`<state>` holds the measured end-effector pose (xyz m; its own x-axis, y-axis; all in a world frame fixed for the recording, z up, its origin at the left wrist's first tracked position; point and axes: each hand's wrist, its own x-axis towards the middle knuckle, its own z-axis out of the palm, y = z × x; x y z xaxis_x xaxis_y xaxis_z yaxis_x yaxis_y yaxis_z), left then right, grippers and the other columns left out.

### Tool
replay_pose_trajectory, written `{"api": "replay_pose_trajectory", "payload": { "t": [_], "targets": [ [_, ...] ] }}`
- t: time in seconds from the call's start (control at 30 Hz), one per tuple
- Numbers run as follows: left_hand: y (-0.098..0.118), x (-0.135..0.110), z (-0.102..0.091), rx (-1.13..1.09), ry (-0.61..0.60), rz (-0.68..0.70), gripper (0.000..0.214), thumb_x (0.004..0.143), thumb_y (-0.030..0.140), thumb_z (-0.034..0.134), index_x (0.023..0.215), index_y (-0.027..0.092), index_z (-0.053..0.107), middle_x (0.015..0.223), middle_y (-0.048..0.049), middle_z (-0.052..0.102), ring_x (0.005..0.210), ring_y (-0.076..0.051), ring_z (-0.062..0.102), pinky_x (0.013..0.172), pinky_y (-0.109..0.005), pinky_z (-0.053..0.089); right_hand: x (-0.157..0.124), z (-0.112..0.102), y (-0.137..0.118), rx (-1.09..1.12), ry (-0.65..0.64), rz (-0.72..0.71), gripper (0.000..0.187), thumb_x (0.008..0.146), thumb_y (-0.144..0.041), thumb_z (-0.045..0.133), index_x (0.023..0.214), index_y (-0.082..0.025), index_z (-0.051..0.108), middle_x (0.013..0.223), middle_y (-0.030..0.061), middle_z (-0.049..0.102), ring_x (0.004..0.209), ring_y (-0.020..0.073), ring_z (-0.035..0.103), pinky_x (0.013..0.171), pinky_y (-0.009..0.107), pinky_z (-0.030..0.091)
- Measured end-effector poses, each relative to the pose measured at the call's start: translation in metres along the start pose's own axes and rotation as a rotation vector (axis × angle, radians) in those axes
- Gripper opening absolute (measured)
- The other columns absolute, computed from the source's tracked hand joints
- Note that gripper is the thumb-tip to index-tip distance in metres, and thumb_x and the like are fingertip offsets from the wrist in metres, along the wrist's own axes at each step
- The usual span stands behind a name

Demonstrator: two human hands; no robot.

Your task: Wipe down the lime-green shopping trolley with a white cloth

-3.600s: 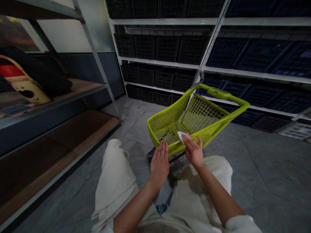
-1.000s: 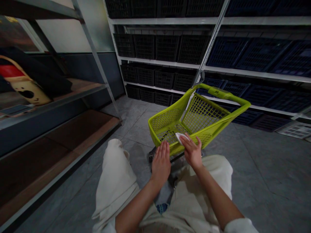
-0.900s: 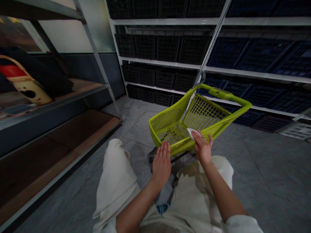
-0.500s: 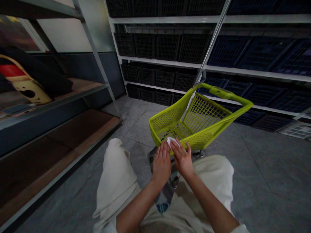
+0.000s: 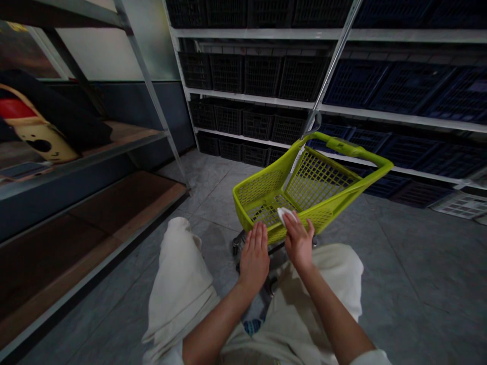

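Note:
A small lime-green plastic shopping cart (image 5: 312, 187) stands on the grey floor just ahead of my knees. My right hand (image 5: 299, 241) presses a small white cloth (image 5: 284, 214) against the cart's near rim, fingers closed over it. My left hand (image 5: 254, 256) lies flat with fingers stretched out, resting against the near wall of the cart just left of the right hand. It holds nothing. I am sitting, my legs in light trousers on either side below the hands.
White shelving (image 5: 266, 99) with rows of dark and blue crates (image 5: 380, 83) runs along the back wall. At the left a metal rack with wooden boards (image 5: 114, 203) holds a tan and red object (image 5: 32, 134). A grey upright post (image 5: 327, 76) rises behind the cart.
My right hand with the cloth has slid back and forth along the cart's near rim: right, then left beside the left hand, now slightly right again. The left hand has stayed put.

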<state>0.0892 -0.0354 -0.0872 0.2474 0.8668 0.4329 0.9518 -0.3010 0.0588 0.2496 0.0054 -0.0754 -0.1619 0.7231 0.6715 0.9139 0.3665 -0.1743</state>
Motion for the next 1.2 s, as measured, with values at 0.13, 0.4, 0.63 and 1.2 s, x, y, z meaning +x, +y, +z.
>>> {"api": "replay_pose_trajectory", "payload": {
  "t": [0.13, 0.4, 0.63, 1.2],
  "targets": [
    [-0.002, 0.0, -0.001, -0.002, -0.003, 0.013, 0.067, 0.089, 0.012, 0.043, 0.154, 0.004, 0.032, 0.161, -0.0154, 0.037, 0.15, -0.025, 0.033, 0.122, -0.041, 0.033, -0.007, -0.004, -0.029, 0.11, -0.142, -0.19, 0.064, 0.088, -0.006, 0.045, 0.149, -0.025, 0.044, 0.145, 0.0066, 0.06, 0.144, 0.0201, 0.044, 0.123, 0.046, 0.012],
    [-0.006, -0.002, -0.001, -0.005, -0.024, 0.027, 0.072, 0.09, 0.014, 0.045, 0.158, 0.005, 0.022, 0.162, -0.0159, 0.034, 0.151, -0.024, 0.03, 0.123, -0.04, 0.031, 0.02, -0.016, 0.074, -0.044, 0.01, -0.072, 0.052, 0.088, -0.01, 0.047, 0.136, -0.028, 0.059, 0.134, 0.0054, 0.068, 0.133, 0.0226, 0.057, 0.121, 0.05, 0.016],
    [0.003, -0.001, 0.0, 0.003, -0.008, -0.001, 0.07, 0.09, 0.013, 0.044, 0.156, 0.002, 0.025, 0.162, -0.0166, 0.033, 0.151, -0.025, 0.031, 0.122, -0.041, 0.033, 0.004, -0.003, 0.004, 0.006, 0.002, 0.0, 0.054, 0.089, -0.009, 0.045, 0.14, -0.026, 0.054, 0.138, 0.0058, 0.065, 0.139, 0.0222, 0.05, 0.122, 0.048, 0.015],
    [0.0, 0.0, -0.002, -0.027, -0.012, 0.007, 0.071, 0.09, 0.014, 0.043, 0.158, 0.006, 0.022, 0.162, -0.0156, 0.034, 0.151, -0.024, 0.031, 0.122, -0.041, 0.033, 0.013, 0.001, 0.032, -0.061, 0.084, 0.044, 0.051, 0.088, -0.009, 0.047, 0.134, -0.027, 0.06, 0.134, 0.0055, 0.068, 0.135, 0.0227, 0.055, 0.12, 0.048, 0.018]
  ]
}}
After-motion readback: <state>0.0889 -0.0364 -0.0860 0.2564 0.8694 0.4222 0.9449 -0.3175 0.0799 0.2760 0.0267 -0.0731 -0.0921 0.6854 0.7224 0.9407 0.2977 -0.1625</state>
